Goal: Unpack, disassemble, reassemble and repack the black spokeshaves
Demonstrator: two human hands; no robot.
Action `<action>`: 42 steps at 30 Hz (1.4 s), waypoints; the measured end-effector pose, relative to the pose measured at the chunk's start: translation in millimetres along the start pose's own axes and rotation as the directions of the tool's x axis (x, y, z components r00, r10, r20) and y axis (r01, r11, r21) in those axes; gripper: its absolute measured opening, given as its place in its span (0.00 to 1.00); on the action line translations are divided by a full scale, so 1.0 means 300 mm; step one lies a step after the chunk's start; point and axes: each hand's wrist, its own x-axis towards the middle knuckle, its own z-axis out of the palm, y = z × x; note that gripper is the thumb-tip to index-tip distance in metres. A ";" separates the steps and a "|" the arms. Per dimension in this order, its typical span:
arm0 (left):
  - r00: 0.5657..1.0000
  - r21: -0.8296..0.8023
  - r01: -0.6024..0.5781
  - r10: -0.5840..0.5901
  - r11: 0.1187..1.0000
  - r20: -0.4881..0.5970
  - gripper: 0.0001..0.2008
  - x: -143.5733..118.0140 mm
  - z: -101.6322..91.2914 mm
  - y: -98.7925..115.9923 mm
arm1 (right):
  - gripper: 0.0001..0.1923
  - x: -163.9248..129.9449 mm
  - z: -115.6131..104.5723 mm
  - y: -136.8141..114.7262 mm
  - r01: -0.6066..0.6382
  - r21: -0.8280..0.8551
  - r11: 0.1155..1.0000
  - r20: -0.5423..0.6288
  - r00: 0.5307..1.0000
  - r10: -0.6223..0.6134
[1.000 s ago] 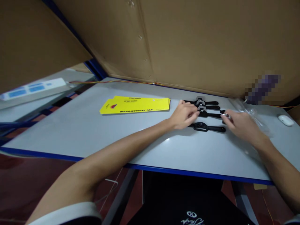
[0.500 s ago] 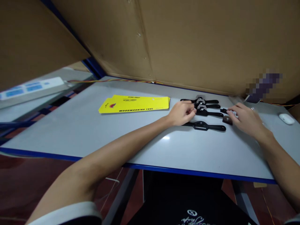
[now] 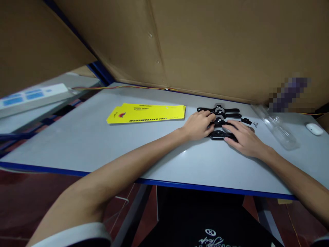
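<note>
Nearest me on the desk (image 3: 102,151), my hands meet over the closest of the black two-handled tools (image 3: 218,136). My right hand (image 3: 244,137) lies flat across its right handle, fingers spread and loose, pressing rather than gripping. My left hand (image 3: 199,125) is half curled at its left end; I cannot tell whether the fingers close round it. As I judge it, the work is early: just beyond lie two more tools (image 3: 218,111), bare and unpacked, with small loose parts (image 3: 248,121) beside them. Farther right the clear plastic sleeve (image 3: 279,127) lies empty, and to the left the yellow cards (image 3: 147,113) lie unused.
</note>
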 end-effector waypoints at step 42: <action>0.998 0.045 -0.012 0.009 0.999 0.069 0.24 0.002 0.005 0.170 | 0.02 0.010 -0.001 -0.092 -0.174 0.175 0.969 0.067 0.984 0.165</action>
